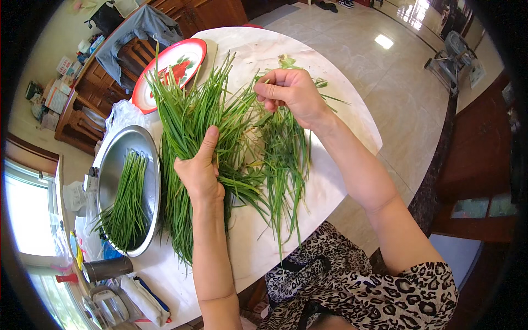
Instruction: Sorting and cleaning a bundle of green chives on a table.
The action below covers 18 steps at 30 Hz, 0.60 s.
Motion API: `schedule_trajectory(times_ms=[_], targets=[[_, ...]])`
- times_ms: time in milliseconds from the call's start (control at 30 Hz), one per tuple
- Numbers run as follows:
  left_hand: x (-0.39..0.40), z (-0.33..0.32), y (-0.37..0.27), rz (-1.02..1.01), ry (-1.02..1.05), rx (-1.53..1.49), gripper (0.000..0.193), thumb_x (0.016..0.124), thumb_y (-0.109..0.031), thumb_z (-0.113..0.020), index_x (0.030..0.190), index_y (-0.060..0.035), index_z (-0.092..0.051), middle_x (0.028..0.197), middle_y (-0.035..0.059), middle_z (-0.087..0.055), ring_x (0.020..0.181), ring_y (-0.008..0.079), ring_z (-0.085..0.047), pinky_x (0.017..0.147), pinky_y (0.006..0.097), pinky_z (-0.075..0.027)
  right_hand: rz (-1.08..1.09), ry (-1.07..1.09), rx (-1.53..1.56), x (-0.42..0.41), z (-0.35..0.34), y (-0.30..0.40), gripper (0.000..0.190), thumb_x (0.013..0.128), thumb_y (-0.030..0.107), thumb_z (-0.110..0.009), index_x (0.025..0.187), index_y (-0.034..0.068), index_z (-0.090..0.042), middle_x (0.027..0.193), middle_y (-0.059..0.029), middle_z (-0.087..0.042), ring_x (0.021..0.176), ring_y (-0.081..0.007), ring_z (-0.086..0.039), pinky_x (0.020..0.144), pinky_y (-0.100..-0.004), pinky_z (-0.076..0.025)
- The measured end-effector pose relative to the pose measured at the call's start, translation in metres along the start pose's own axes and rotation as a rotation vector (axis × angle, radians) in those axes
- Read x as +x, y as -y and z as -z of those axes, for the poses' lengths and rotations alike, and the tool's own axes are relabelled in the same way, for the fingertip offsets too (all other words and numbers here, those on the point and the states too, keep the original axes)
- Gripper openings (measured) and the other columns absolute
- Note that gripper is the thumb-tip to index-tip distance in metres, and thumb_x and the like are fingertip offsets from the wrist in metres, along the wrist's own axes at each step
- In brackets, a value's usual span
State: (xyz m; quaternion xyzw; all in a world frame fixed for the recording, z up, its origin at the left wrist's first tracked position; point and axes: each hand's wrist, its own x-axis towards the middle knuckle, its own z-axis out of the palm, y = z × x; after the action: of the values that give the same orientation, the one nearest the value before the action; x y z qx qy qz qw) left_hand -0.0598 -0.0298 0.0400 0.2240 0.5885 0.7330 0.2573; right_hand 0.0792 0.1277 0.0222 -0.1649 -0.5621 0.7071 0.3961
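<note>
My left hand (pixel 200 167) grips a large bunch of long green leaves (pixel 185 119), which look like Chinese chives, above the marble-patterned table (pixel 264 243). Up and to the right of it, my right hand (pixel 291 93) pinches thin stalk ends between thumb and bent fingers. Under my left forearm lies a pile of the same leaves (pixel 175 206). Loose, tangled leaves (pixel 284 165) are spread below my right hand, some darker or yellowed. At the left, a steel basin (pixel 154 181) holds a neater bundle of chives (pixel 130 202).
A red-rimmed enamel plate (pixel 142 103) with a floral picture lies beyond the basin, beside a clear plastic bag (pixel 123 115). A dark cylinder (pixel 108 269) and folded cloths (pixel 144 301) are at the near left. A wooden chair (pixel 136 53) with draped clothing stands past the table.
</note>
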Motion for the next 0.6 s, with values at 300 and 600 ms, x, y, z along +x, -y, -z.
schedule_trajectory(times_ms=[300,600], targets=[[-0.002,0.001,-0.006,-0.041,0.023,0.008,0.026,0.078,0.000,-0.076,0.101,-0.0001,-0.063,0.083,0.0027,-0.066,0.056,0.0052,-0.053,0.045,0.0183,-0.037,0.001,-0.326,0.138,0.008,0.032,0.009,0.028,0.090,0.028,-0.065,0.086,0.001,-0.067,0.075,-0.0053,-0.066,0.056,-0.0068,-0.057,0.053,-0.0199,-0.045],[-0.006,-0.005,-0.001,-0.201,0.094,0.099,0.029,0.076,0.002,-0.076,0.102,0.0058,-0.065,0.096,0.0080,-0.068,0.080,0.0131,-0.062,0.076,0.0263,-0.050,-0.185,0.021,-0.078,-0.003,0.000,0.003,0.024,0.083,0.028,-0.072,0.087,0.005,-0.066,0.082,0.0001,-0.062,0.065,-0.0083,-0.059,0.055,-0.0213,-0.045]])
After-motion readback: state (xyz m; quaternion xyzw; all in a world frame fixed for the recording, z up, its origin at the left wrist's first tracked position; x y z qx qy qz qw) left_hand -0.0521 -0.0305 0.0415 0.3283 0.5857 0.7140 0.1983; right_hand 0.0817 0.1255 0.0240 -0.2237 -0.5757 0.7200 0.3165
